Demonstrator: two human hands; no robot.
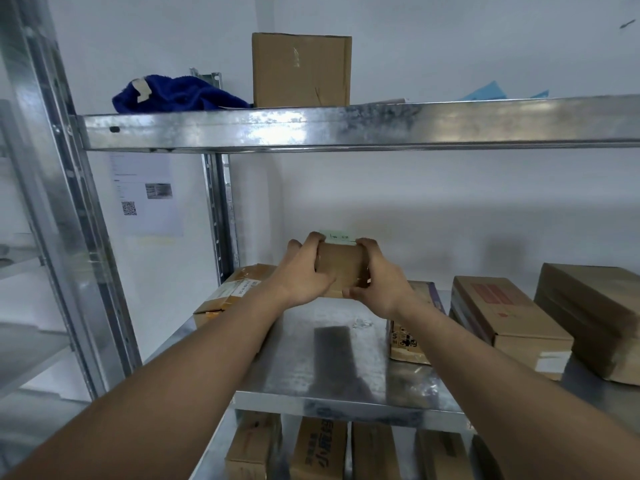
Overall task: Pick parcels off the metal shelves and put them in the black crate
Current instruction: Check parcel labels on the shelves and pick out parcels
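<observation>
A small cardboard parcel [337, 268] is gripped from both sides above the middle metal shelf [332, 344]: the left hand [304, 271] is wrapped round its left edge, the right hand [375, 275] round its right, fingers curled over the top. It is held in the air, clear of the parcels beside it. It is judged light and stiff, with taped faces that may be slippery, so the side edges are best clamped. The black crate is not seen.
</observation>
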